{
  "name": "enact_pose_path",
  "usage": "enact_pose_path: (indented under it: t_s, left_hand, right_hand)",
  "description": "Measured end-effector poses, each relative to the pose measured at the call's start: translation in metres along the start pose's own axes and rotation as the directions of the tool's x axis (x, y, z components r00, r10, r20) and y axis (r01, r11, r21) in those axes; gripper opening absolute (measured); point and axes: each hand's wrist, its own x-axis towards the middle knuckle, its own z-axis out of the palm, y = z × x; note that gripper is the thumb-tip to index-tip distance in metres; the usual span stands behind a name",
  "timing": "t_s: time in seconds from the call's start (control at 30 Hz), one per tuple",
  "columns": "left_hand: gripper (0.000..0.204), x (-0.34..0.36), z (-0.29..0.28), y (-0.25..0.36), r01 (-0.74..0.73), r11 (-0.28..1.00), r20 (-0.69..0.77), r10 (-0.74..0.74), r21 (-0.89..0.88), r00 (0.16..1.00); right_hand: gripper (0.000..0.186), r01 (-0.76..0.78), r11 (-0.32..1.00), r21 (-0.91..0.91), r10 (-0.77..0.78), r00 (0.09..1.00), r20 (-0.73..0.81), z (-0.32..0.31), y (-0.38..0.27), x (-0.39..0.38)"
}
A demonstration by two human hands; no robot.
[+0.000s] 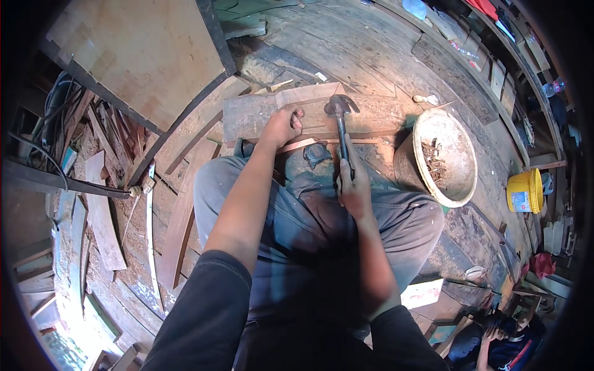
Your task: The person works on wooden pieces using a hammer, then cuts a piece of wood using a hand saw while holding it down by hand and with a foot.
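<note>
My right hand (354, 188) is wrapped round the dark handle of a claw hammer (343, 133). The hammer's head lies over a thick wooden board (377, 114) on the floor in front of my legs; whether it touches the wood I cannot tell. At the board's left part is my left hand (283, 127), its fingers curled together. Anything they pinch is too small or hidden to make out. A thinner, paler wood piece (309, 94) lies along the board's far edge. Between my knees, close to the board, sits a dark tape measure (316, 154).
A whitish bucket (405, 164) with wood scraps inside stands by my right knee. Farther right is a yellow bucket (521, 190). A large framed panel (142, 55) rises at upper left, near loose planks (102, 210) and cables. Another person (501, 340) is at lower right.
</note>
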Motion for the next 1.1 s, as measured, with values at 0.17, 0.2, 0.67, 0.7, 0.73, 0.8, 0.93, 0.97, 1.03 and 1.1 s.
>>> enact_pose_path:
  t_s: [0.17,0.2,0.67,0.7,0.73,0.8,0.93,0.97,1.03,1.1]
  left_hand:
    - [0.033,0.001,-0.001,0.002,0.000,0.999,0.017,-0.001,0.033,1.000]
    - [0.037,0.001,-0.001,0.002,0.015,1.000,0.060,-0.015,0.007,0.998]
    - [0.032,0.000,-0.002,0.004,-0.013,1.000,0.025,0.014,-0.027,1.000]
    - [0.031,-0.001,-0.003,0.005,-0.004,0.999,0.038,0.005,-0.033,0.999]
    - [0.031,-0.002,-0.004,0.005,-0.002,1.000,0.020,0.003,-0.025,1.000]
    - [0.030,-0.003,-0.002,0.006,-0.026,1.000,0.020,0.026,0.001,0.999]
    - [0.030,-0.001,-0.002,0.005,-0.064,0.997,0.035,0.063,0.045,0.997]
    - [0.030,-0.001,-0.002,0.005,-0.048,0.997,0.026,0.047,0.059,0.999]
    - [0.032,-0.001,-0.002,0.006,-0.076,0.995,0.033,0.074,0.060,0.997]
    - [0.032,0.000,-0.001,0.006,-0.083,0.991,0.014,0.082,0.105,0.997]
  right_hand:
    - [0.048,0.064,0.997,-0.034,-0.064,0.998,0.016,0.005,-0.001,0.002]
    - [0.048,0.094,0.995,-0.044,-0.093,0.995,0.024,0.007,0.000,0.002]
    - [0.047,0.147,0.976,-0.164,-0.144,0.989,0.028,0.018,-0.001,-0.002]
    - [0.047,0.144,0.980,-0.141,-0.146,0.989,-0.005,0.018,-0.001,-0.002]
    - [0.047,0.087,0.990,-0.108,-0.089,0.996,-0.020,0.016,-0.001,-0.002]
    - [0.047,0.143,0.982,-0.123,-0.148,0.989,-0.030,0.011,-0.002,-0.001]
    - [0.048,0.250,0.960,-0.127,-0.261,0.962,-0.078,0.005,0.000,0.003]
    - [0.048,0.263,0.954,-0.144,-0.277,0.957,-0.088,0.005,0.002,0.003]
    - [0.048,0.210,0.973,-0.097,-0.218,0.973,-0.076,0.009,0.009,0.004]
    - [0.047,0.201,0.974,-0.106,-0.207,0.977,-0.050,0.015,0.017,0.005]
